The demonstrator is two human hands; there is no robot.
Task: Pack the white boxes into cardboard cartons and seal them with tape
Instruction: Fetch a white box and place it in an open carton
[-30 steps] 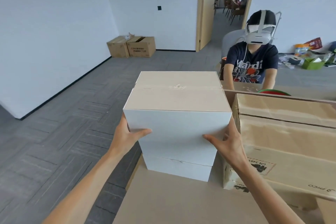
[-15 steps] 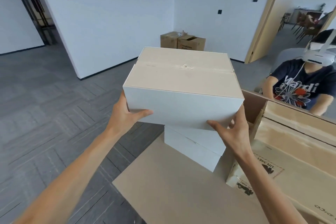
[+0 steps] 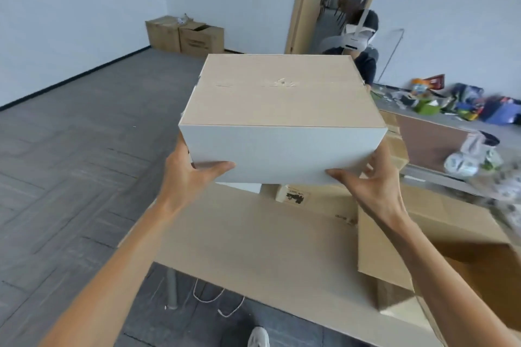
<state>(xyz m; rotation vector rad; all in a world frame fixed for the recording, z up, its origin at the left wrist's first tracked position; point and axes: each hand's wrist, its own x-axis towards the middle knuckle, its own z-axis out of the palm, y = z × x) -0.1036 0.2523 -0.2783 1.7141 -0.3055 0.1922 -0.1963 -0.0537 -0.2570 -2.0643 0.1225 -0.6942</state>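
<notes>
Both hands grip one white box point(image 3: 282, 149) and hold it up above the table point(image 3: 239, 248), in the middle of my view. My left hand point(image 3: 189, 175) clasps its near left corner: the thumb lies flat along the lower edge of the white near face, and the other fingers go round the left side, out of sight. My right hand point(image 3: 375, 180) clasps the near right corner the same way, thumb along the lower edge and fingers curled against the right side. The box is about level, its tan top in plain sight. A taped seam runs left to right across that top, with a small crumpled mark near its middle.

Below the box the table top is brown like cardboard. To the right, just beside my right forearm, stands an open cardboard carton point(image 3: 462, 222) with one flap point(image 3: 377, 256) toward me. Just below the held box a thin strip of another white box point(image 3: 239, 186) shows, and beside it a black printed label point(image 3: 294, 196) on a carton.

Far across the table is a person in a white headset point(image 3: 362, 36), partly hidden by the box. Two brown cartons point(image 3: 186, 34) stand on the floor against the far wall, left. Coloured clutter point(image 3: 465, 104) lies blurred at the far right. Near me, under the table edge, are a grey table leg point(image 3: 171, 287), a white cord point(image 3: 214, 300) and the toe of a white shoe point(image 3: 258, 336).
</notes>
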